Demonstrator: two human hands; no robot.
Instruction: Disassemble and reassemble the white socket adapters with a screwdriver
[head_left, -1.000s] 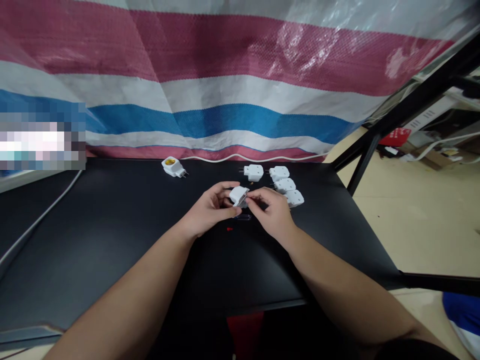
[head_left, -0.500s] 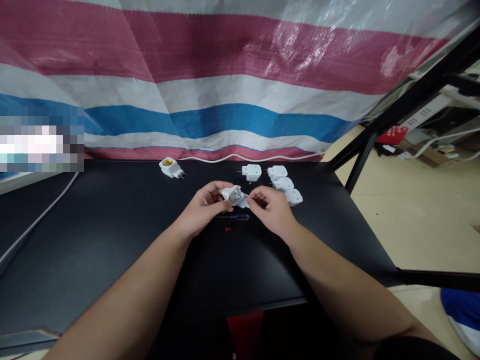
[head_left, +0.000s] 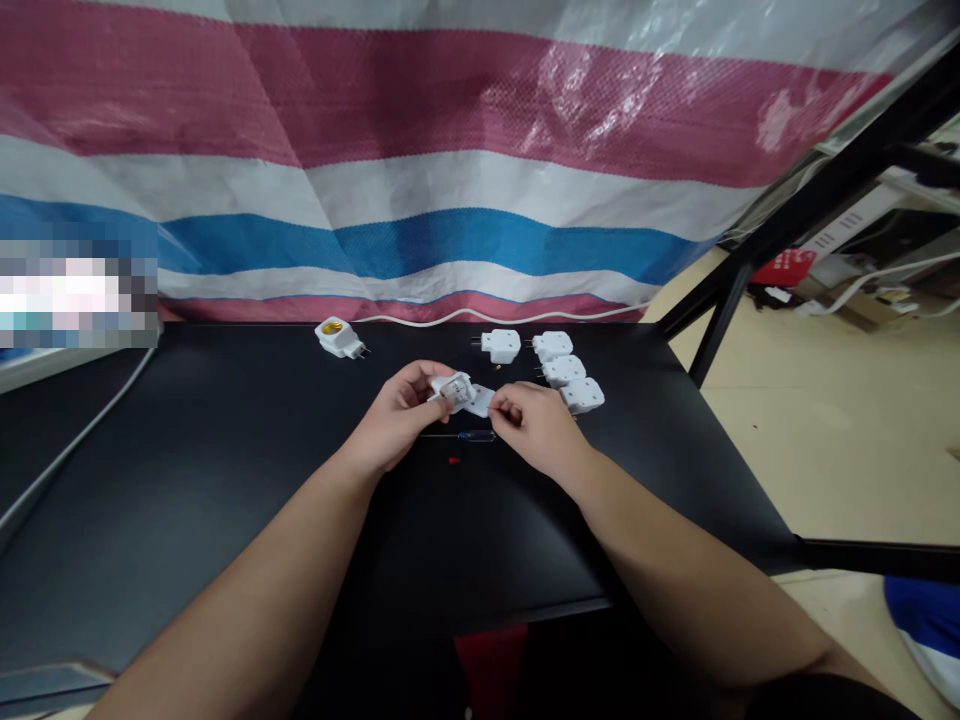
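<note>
My left hand (head_left: pixel 401 410) grips an opened white plug adapter housing (head_left: pixel 454 388), its hollow side turned up with metal parts showing inside. Just right of it is a flat white cover (head_left: pixel 480 401) with small holes. The curled fingers of my right hand (head_left: pixel 529 415) pinch the cover's right edge. Below the hands lies a screwdriver (head_left: pixel 477 436) with a clear bluish handle, its shaft pointing left. A small red piece (head_left: pixel 454 461) rests nearer to me.
Several white plug adapters (head_left: pixel 564 370) sit behind and beside my right hand, one of them (head_left: pixel 501 346) further back. A white lamp-socket plug (head_left: pixel 339 338) stands at the back left. A striped sheet (head_left: pixel 450 240) hangs behind the black table (head_left: pixel 247 440).
The housing has shifted slightly left and tilted, so more of its inside shows. The cover now appears flatter, with its holes visible. My right hand has turned a little.
</note>
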